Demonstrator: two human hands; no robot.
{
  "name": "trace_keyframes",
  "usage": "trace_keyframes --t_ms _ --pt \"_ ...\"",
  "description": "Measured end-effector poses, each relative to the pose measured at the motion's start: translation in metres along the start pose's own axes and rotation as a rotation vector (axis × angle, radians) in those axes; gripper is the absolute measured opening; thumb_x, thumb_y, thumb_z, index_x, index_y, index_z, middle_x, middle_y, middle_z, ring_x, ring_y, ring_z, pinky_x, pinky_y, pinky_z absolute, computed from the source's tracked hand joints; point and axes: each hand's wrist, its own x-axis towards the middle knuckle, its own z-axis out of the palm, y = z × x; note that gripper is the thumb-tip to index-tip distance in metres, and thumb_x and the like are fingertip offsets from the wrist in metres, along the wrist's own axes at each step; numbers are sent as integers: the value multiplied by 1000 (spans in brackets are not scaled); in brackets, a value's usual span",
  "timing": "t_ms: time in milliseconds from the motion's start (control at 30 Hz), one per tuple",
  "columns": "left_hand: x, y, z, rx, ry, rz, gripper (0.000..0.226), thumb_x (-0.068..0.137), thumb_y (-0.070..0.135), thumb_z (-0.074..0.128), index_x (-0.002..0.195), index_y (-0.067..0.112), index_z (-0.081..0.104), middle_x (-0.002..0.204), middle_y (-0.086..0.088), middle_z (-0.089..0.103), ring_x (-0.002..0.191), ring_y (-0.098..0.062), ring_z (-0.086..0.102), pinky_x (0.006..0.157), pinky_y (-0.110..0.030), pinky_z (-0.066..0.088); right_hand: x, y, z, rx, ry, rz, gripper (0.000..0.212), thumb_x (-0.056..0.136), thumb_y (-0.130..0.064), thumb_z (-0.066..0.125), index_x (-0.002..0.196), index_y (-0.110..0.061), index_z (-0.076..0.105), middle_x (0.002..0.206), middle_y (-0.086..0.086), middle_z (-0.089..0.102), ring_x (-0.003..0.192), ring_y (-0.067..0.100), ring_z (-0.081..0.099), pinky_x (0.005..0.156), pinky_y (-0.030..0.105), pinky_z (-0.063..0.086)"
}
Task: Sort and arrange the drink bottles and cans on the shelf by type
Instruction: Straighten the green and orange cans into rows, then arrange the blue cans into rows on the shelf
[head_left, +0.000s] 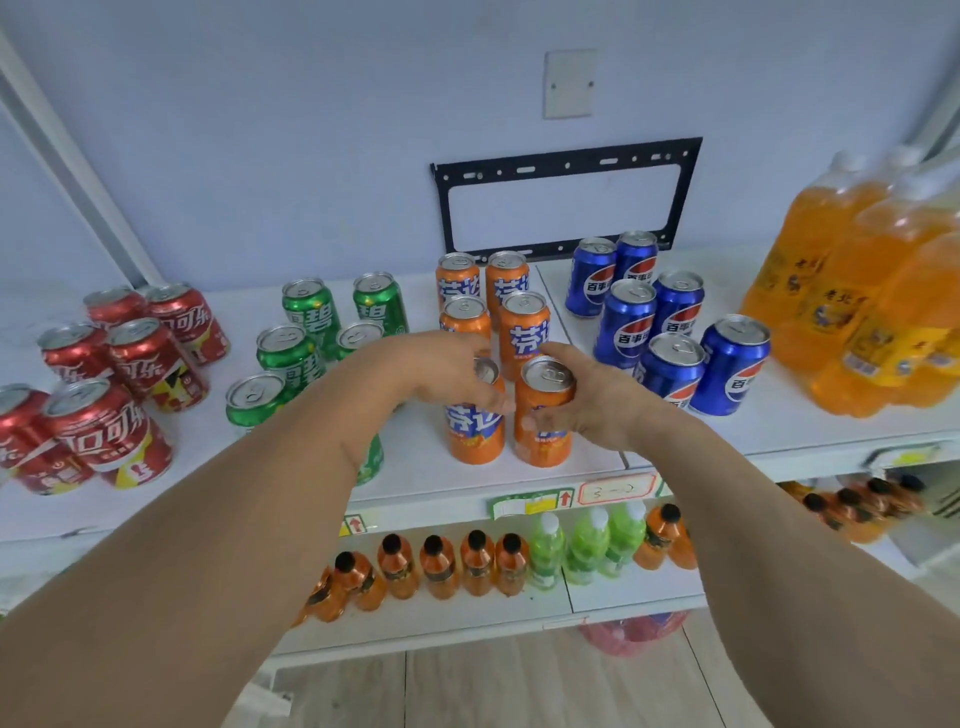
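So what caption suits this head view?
Left hand and right hand each grip a front orange can.

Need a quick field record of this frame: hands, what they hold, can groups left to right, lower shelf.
left hand: grips front-left orange can
right hand: grips front-right orange can
both cans: upright on top shelf, front of orange group
groups, left to right: red cans, green cans, orange, blue cans, orange bottles
lower shelf: small orange bottles, green bottles
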Motion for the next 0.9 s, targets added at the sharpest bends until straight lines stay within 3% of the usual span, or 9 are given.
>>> trace_keyframes --t_ms 100,167,267,367,600,733,900 --pt "-3 14 -15 32 71 38 63 90 49 63 144 21 44 137 2 54 119 -20 54 96 -31 44 -10 -14 -16 42 -39 -22 99 77 -27 82 154 -32 19 145 -7 43 127 13 45 96 28 40" --pt "3 26 -27 79 181 46 48 95 46 57 133 16 56 125 -2 60 109 -21 57 91 -33 47 -14 -26 -39 -78 19 -58 80 84 -34 76 150 -31 31 150 -5 41 132 16 43 96 28 37" --pt "28 46 -40 129 327 55 47 96 45 54 132 15 57 129 -9 60 111 -25 57 94 -39 49 -6 -37 -84 -364 206 -78 53 94 -39 61 142 -25 46 141 -4 51 124 20 50 88 25 36" --pt "63 72 -47 142 340 85 51 95 44 54 139 16 52 136 -8 56 116 -25 55 96 -39 48 19 -23 -126 -489 322 -62 45 95 -38 57 136 -21 54 135 4 57 118 24 53 87 30 40" --pt "163 122 -56 9 341 30 55 94 44 56 138 12 48 135 -10 55 113 -24 53 93 -36 46 104 34 -197 -451 331 -21 56 93 -41 60 142 -18 45 143 5 51 125 26 50 94 32 40" --pt "216 125 -58 -104 341 -77 68 93 43 60 149 13 35 145 -11 48 124 -26 50 95 -34 44 160 55 -221 -387 263 -16 64 90 -37 65 145 -17 41 144 7 50 124 27 51 90 30 40" --pt "262 125 -57 -191 259 -134 88 90 41 68 157 20 15 160 -9 29 139 -28 39 107 -36 38 209 75 -232 -297 137 36 83 85 -33 74 153 -19 27 154 9 38 134 31 43 103 41 40"
